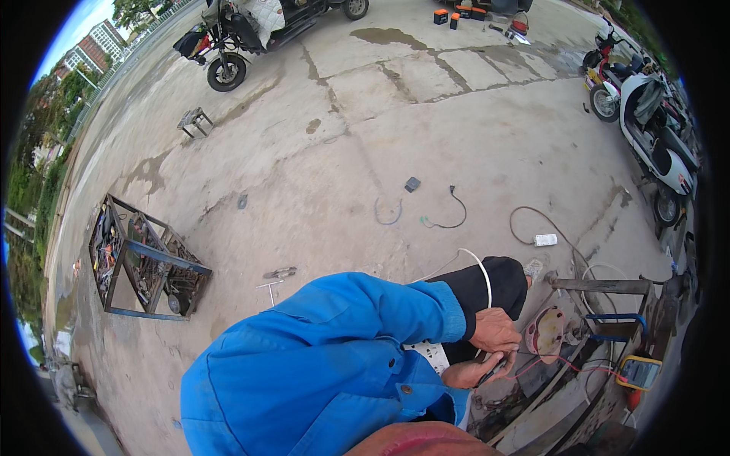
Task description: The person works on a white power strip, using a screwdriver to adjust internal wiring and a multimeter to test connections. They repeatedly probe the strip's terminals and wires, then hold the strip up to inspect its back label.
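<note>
My left hand (494,330), at the end of a blue sleeve, is closed just above my right hand (473,372); its fingers hide what they pinch. A dark slender piece (493,370) sticks out of my closed right hand; I cannot tell its kind. A white cable (484,275) arcs down to my hands and passes behind the left one. Under my forearm, by my dark trouser leg, lies a white slotted power strip (435,355), partly covered. A thin red lead (559,357) runs from near my hands to a yellow-and-blue multimeter (639,373) at the right.
A metal frame (608,286) and a round reddish piece (546,331) stand right of my hands. A white adapter (545,240) and short cables lie on the concrete ahead. To the left is a tool rack (156,262); a white scooter (660,137) is parked far right.
</note>
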`<control>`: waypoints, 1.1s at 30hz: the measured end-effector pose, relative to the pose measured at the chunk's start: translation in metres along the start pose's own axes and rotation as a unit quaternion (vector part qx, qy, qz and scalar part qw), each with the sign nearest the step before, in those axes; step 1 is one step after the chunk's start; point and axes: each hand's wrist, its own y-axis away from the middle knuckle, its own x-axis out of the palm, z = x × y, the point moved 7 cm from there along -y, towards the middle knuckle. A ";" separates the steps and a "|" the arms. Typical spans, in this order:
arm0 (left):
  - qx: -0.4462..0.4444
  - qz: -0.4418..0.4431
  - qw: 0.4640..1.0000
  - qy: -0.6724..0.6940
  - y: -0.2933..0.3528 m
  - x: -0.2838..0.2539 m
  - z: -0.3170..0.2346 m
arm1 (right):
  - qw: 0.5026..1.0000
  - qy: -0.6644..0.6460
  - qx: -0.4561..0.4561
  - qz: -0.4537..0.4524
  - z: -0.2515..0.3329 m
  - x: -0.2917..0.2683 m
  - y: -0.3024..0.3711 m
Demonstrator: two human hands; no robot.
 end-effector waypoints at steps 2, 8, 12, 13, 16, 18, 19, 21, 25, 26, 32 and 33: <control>-0.011 -0.009 1.000 0.006 0.000 -0.003 0.000 | 1.000 0.003 -0.003 0.010 0.001 0.002 0.000; -0.009 0.009 1.000 0.019 -0.002 -0.004 -0.002 | 1.000 0.021 -0.006 0.014 0.007 0.004 0.004; 0.002 0.001 1.000 0.010 -0.001 -0.003 -0.003 | 1.000 0.011 0.006 0.012 0.004 0.003 0.005; 0.005 -0.002 1.000 0.005 -0.001 -0.002 -0.003 | 1.000 0.001 0.004 0.007 0.003 0.002 0.004; -0.001 0.014 1.000 -0.003 -0.001 0.002 0.000 | 1.000 -0.021 0.007 0.002 -0.004 -0.002 0.002; -0.003 0.022 1.000 -0.013 -0.001 0.004 0.002 | 0.999 -0.030 0.013 0.001 -0.009 -0.003 0.000; 0.000 0.021 1.000 -0.020 -0.001 0.004 0.002 | 0.999 -0.032 0.015 -0.001 -0.010 -0.004 0.000; 0.002 0.022 1.000 -0.021 -0.001 0.005 0.001 | 0.999 -0.030 0.017 -0.004 -0.010 -0.006 0.000; 0.002 0.021 1.000 -0.010 -0.001 0.005 0.001 | 0.999 -0.029 0.018 -0.005 -0.007 -0.004 0.000; 0.002 0.017 1.000 -0.007 -0.001 0.005 0.001 | 0.999 -0.042 0.020 -0.001 -0.006 -0.002 0.001; 0.015 -0.015 1.000 -0.007 -0.002 0.001 0.000 | 0.999 -0.003 0.023 0.044 -0.005 0.001 0.000; 0.013 -0.010 1.000 -0.008 -0.002 0.002 0.001 | 0.999 0.006 0.025 0.046 -0.005 0.001 0.000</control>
